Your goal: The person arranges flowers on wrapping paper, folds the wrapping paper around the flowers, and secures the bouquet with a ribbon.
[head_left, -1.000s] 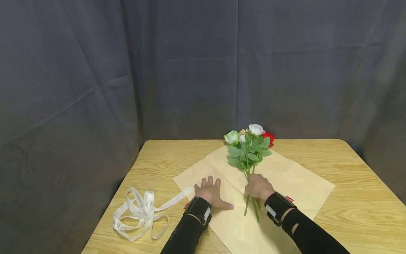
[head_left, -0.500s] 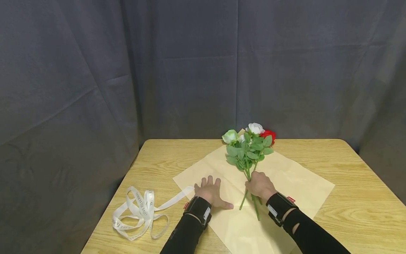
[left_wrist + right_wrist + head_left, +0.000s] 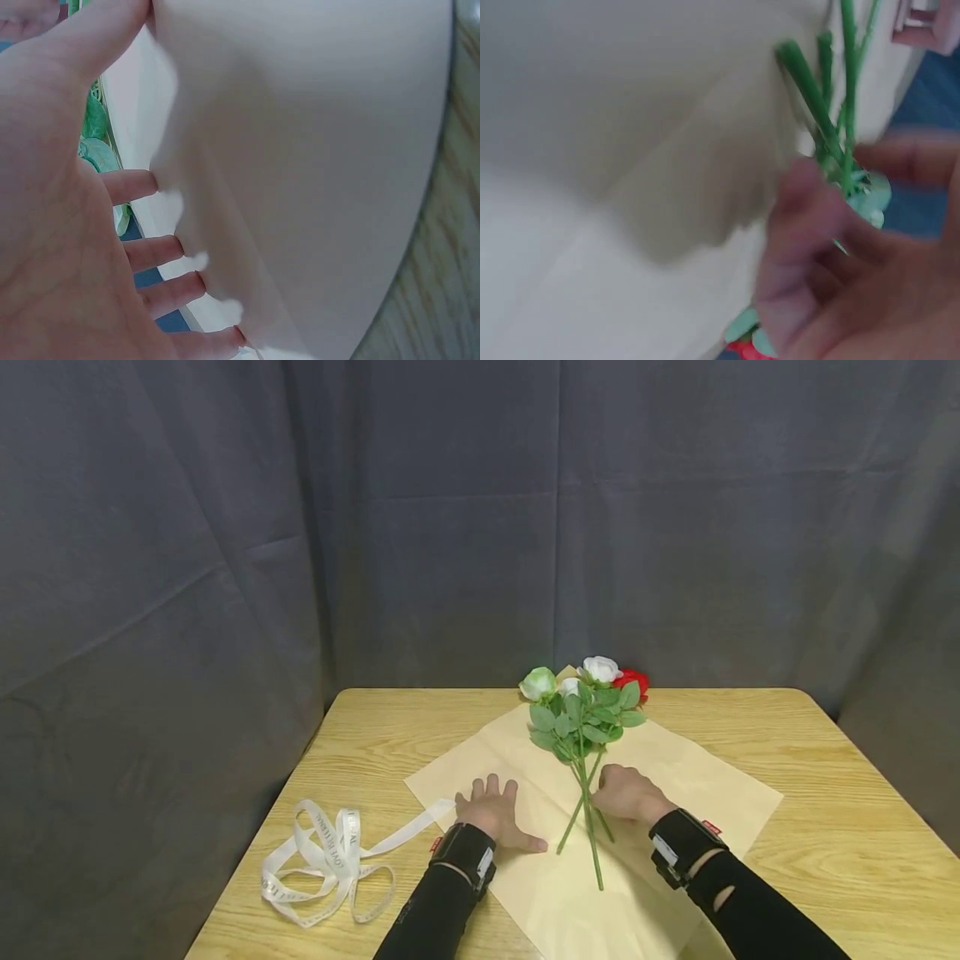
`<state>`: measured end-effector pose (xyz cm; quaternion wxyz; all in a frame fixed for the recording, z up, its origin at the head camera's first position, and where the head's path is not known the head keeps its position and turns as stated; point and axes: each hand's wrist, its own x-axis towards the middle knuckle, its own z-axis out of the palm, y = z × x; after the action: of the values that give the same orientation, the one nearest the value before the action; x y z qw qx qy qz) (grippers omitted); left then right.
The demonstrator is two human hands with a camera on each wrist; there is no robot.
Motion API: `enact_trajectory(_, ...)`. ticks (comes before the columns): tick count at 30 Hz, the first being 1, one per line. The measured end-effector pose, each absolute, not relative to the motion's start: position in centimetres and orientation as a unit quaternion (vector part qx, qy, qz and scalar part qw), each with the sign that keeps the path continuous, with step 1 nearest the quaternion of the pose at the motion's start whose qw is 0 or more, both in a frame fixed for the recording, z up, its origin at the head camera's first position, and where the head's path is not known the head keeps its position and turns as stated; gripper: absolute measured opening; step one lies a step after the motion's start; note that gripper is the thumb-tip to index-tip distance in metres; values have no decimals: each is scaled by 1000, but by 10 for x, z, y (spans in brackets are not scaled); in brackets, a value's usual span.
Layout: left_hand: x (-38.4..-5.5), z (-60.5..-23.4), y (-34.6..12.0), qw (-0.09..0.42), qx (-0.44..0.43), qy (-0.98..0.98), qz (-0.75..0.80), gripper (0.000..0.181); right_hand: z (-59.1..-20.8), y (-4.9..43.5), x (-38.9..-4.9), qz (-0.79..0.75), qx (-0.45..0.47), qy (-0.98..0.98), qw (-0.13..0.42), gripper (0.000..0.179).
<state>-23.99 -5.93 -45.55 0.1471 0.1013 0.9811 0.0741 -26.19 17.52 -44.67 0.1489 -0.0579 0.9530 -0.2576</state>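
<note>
A bunch of artificial roses [image 3: 600, 669], white, pale green and red, lies on a sheet of cream wrapping paper [image 3: 682, 768]. Its green stems [image 3: 587, 818] cross and fan out toward me. Just right of the crossing is my right hand [image 3: 628, 793], fingers loosely bent; in the right wrist view thumb and fingers stand apart around the stems [image 3: 802, 75], without a visible grip, though blurred. My left hand [image 3: 491, 814] rests on the paper's left part with its fingers spread; the left wrist view shows the fingertips [image 3: 169, 247] touching the paper.
A loosely looped white printed ribbon [image 3: 341, 860] lies on the wooden table [image 3: 847, 827] at the left, one end reaching the left hand. Dark curtains [image 3: 450, 527] hang behind and at the sides. The blooms reach the table's far edge.
The right hand has loosened from the stems and shifted slightly right. The stems have spread and now lie on the paper; the flower heads moved slightly left. The left hand kept its place.
</note>
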Motion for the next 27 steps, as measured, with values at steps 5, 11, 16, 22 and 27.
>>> enact_trajectory(5,-241,-454,-60,150,102,981,76,110,-440,178,-256,-293,-71,926,226,52)
enact_trajectory(11,-242,-455,-59,146,104,981,75,110,-442,175,-254,-314,-48,920,230,52)
enact_trajectory(16,-241,-455,-59,146,103,981,77,110,-446,174,-256,-314,-36,924,215,38)
enact_trajectory(22,-242,-454,-60,145,105,981,79,110,-451,173,-258,-293,-44,935,193,43)
enact_trajectory(27,-242,-455,-60,144,106,980,81,110,-455,172,-260,-277,-50,945,168,36)
